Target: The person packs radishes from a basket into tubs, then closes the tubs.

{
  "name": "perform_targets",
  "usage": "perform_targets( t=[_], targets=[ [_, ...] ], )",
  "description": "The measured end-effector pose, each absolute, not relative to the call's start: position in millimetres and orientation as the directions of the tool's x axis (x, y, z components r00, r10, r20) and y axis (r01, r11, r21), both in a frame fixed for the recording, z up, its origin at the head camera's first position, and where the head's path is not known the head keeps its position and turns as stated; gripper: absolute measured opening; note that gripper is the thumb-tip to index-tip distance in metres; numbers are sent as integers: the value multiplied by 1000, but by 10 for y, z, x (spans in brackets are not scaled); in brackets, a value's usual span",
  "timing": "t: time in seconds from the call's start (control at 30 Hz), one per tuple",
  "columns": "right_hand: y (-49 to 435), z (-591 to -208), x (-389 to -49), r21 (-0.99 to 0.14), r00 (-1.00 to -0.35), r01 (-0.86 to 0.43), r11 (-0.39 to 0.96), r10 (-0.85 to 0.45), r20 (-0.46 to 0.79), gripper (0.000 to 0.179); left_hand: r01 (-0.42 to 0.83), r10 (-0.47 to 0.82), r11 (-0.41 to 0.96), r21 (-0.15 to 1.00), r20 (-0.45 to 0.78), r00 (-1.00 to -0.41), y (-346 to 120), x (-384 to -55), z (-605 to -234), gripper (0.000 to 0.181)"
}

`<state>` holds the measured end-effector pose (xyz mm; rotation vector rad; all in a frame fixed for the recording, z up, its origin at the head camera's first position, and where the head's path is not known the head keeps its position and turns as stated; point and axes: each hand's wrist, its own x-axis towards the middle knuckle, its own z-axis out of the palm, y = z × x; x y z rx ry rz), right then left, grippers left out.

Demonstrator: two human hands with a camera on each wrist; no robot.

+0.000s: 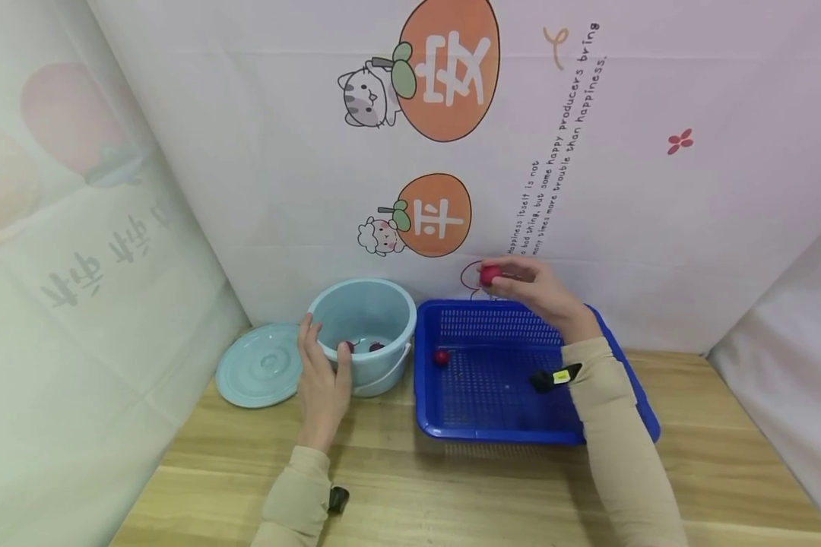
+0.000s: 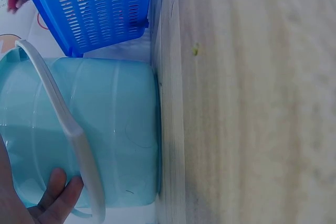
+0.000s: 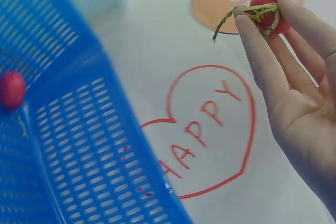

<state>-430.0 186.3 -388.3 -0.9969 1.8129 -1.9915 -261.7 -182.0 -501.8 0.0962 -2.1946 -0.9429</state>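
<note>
A light-blue bucket (image 1: pixel 383 372) with a pale handle (image 2: pixel 79 140) stands upright. My left hand (image 1: pixel 323 387) holds it at its near left side, the thumb by the rim and some fingers bent against the outer wall. Two dark red round things (image 1: pixel 376 346) show inside, partly hidden by the rim and the thumb. Above the back of the blue basket (image 1: pixel 499 436), my right hand (image 1: pixel 537 289) pinches a small red radish (image 3: pixel 268 11) between thumb and fingertips. Wilted green stems hang from it. Another red radish (image 1: pixel 441 357) lies inside the basket at its left.
A round light-blue lid (image 1: pixel 260 365) lies left of the bucket. The basket stands close to the bucket's right side. Printed white cloth (image 1: pixel 301 190) rises behind and at both sides of the wooden table (image 1: pixel 410 494). A tiny greenish bit (image 2: pixel 196 50) lies on the wood.
</note>
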Motion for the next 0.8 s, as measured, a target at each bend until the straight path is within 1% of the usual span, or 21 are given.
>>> perform_targets(
  t=[0.1, 0.2, 0.37, 0.57, 0.8],
  targets=[
    [1940, -3852, -4286, -937, -730, -197, -289, -594, 337, 35, 212, -330, 728, 652, 605, -724, -1819, -2611, -5009, 62],
    [1983, -3829, -4276, -927, -739, -163, -337, -580, 341, 36, 215, -330, 729, 650, 609, -721, -1820, -2612, -5000, 62],
    [2004, -3802, -4248, -931, -751, -146, -334, -575, 324, 37, 216, -329, 729, 649, 610, -721, -1822, -2612, -4999, 62],
    [1961, -3809, -4216, -936, -750, -141, -324, -582, 315, 36, 219, -326, 732, 645, 614, -719, -1824, -2606, -5005, 61],
    [1797, -3860, -4228, -933, -725, -176, -314, -600, 339, 37, 219, -324, 729, 648, 609, -724, -1830, -2601, -5002, 61]
  ],
)
